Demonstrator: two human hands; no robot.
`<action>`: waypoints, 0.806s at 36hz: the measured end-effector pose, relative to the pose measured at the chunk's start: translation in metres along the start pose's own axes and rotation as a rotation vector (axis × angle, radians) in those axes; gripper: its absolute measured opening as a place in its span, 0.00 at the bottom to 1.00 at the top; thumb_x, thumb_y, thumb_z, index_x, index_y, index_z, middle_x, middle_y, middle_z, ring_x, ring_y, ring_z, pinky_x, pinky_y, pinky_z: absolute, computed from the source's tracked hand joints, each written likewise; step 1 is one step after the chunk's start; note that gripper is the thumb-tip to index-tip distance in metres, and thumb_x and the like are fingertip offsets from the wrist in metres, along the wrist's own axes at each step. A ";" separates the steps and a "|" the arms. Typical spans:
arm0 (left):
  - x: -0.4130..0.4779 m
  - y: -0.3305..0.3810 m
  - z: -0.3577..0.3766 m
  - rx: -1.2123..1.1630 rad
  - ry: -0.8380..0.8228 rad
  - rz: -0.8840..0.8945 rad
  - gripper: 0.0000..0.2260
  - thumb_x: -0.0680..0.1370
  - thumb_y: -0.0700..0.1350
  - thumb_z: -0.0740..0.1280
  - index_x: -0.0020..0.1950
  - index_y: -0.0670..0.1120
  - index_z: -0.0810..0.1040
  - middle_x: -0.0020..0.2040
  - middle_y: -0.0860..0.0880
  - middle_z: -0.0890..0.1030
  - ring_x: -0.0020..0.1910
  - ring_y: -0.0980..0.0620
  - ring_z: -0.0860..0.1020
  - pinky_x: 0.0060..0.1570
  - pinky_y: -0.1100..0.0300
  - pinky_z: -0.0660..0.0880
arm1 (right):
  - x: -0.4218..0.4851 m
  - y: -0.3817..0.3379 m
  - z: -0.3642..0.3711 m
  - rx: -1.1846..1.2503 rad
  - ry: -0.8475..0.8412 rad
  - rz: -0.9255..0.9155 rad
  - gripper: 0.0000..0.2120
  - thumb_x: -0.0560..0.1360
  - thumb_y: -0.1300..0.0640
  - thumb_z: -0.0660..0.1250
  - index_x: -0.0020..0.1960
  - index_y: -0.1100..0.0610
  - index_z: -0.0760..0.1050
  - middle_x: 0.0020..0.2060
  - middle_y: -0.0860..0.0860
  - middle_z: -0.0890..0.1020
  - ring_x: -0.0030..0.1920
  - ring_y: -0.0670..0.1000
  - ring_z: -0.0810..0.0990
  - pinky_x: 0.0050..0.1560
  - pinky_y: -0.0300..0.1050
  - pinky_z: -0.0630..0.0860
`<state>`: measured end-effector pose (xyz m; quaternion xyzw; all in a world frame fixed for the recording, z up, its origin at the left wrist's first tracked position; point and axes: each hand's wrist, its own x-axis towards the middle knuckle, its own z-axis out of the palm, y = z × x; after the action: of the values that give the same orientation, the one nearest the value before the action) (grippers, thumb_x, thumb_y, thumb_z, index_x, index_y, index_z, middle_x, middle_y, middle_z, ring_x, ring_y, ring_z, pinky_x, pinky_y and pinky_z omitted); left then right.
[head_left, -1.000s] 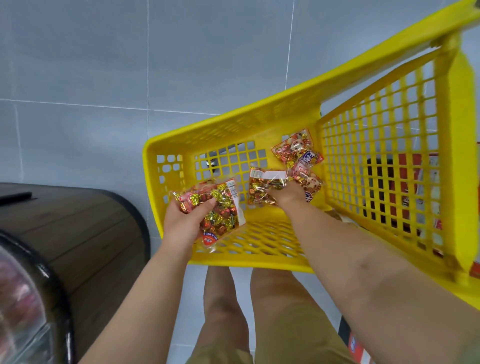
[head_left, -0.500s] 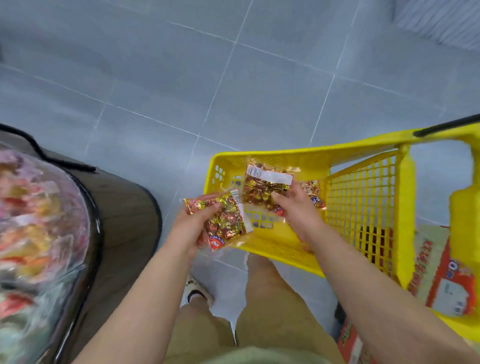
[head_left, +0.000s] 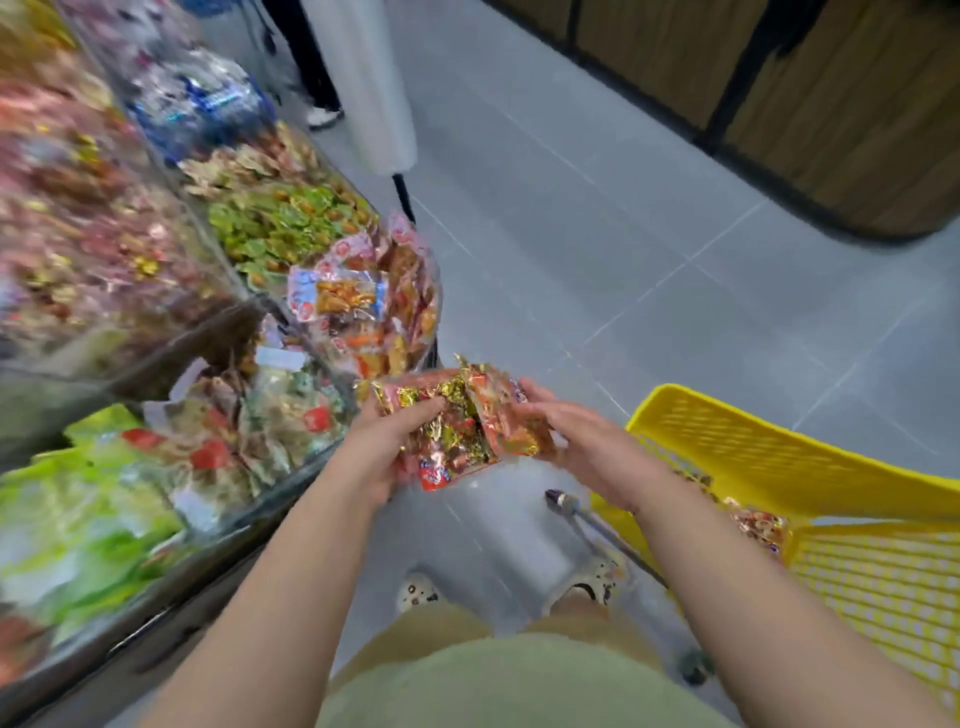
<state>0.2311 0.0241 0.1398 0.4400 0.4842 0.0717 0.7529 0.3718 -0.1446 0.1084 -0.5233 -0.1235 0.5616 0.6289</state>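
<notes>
Obs.: both bags are in the air above the grey tiled floor, between the candy display and the yellow basket; neither rests on anything.

Left hand: grip clamped on the near candy bag, thumb across its face and fingers behind. Right hand: grip pinches the right edge of the far candy bag, fingers fairly long along it. Motion blur softens the fingertips.

The two bags overlap edge over edge. Judgement: they are being brought together at chest height to be compared or gathered into one hand, beside the display and clear of the basket rim.

Materials: the bags are thin, clear, crinkly film, flat and pillow-shaped, packed with small sweets in gold and red foil, and will slip and rustle. The basket is rigid moulded plastic with lattice walls; one snack packet lies inside. The display has clear-walled bins heaped with wrapped sweets.
</notes>
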 end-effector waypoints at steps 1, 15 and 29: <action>-0.006 0.004 -0.021 -0.021 0.014 0.008 0.12 0.73 0.36 0.71 0.54 0.46 0.76 0.38 0.48 0.86 0.34 0.50 0.84 0.27 0.55 0.79 | 0.009 0.005 0.020 -0.049 0.040 -0.032 0.06 0.70 0.54 0.69 0.45 0.53 0.83 0.68 0.43 0.71 0.56 0.38 0.78 0.53 0.42 0.77; -0.050 0.046 -0.218 -0.200 0.237 0.165 0.16 0.70 0.39 0.75 0.54 0.50 0.75 0.42 0.48 0.86 0.39 0.48 0.85 0.32 0.54 0.80 | 0.110 0.016 0.219 -0.054 -0.143 0.236 0.21 0.69 0.66 0.69 0.60 0.58 0.71 0.50 0.52 0.83 0.47 0.52 0.83 0.43 0.48 0.82; -0.007 0.111 -0.296 -0.216 0.630 0.257 0.15 0.67 0.41 0.78 0.47 0.51 0.75 0.37 0.53 0.83 0.30 0.56 0.82 0.19 0.67 0.69 | 0.257 -0.072 0.276 -0.411 -0.170 0.243 0.21 0.61 0.55 0.75 0.52 0.48 0.73 0.51 0.50 0.82 0.48 0.51 0.81 0.48 0.51 0.79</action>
<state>0.0288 0.2631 0.1832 0.3715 0.6229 0.3489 0.5936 0.2950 0.2261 0.1713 -0.6020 -0.2238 0.6381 0.4247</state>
